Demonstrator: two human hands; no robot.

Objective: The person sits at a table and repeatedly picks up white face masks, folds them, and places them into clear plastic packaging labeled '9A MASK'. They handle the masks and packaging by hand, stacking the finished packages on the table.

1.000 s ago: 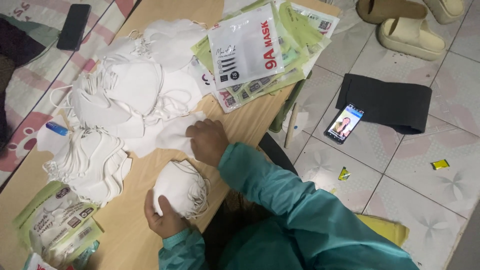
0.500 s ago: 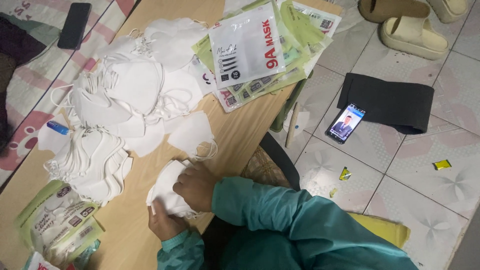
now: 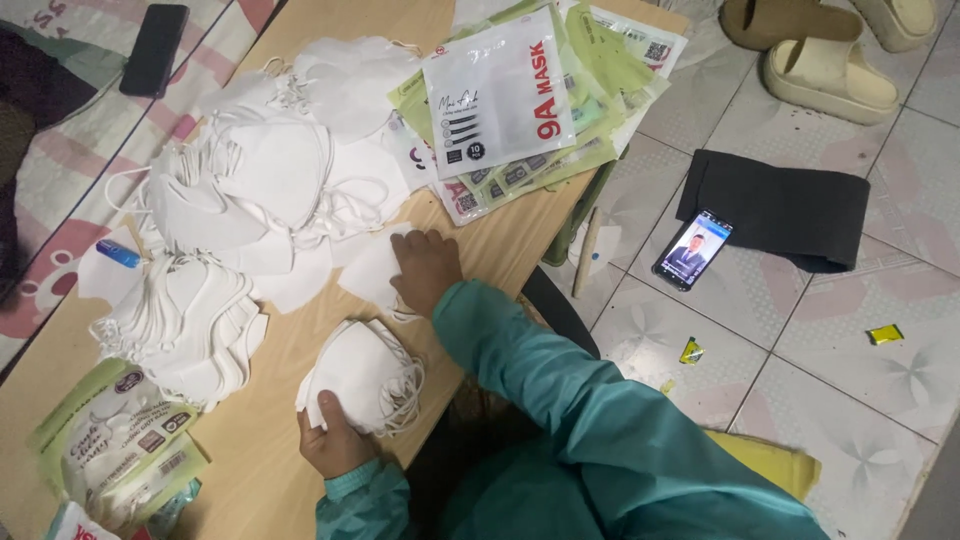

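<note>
Head view: mask stack (image 3: 362,375) in left grip (image 3: 332,442).

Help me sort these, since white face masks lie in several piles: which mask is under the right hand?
The single flat white mask under the right hand, apart from the stack in the left hand and the big piles.

Looking like a home doubling as a small packing spot: low wooden table (image 3: 290,440) sitting on tiled floor (image 3: 850,400), slippers (image 3: 825,75) lying nearby, phone (image 3: 692,250) playing on the tiles, loose white masks (image 3: 260,180) and mask packets (image 3: 500,95) piling up.
</note>
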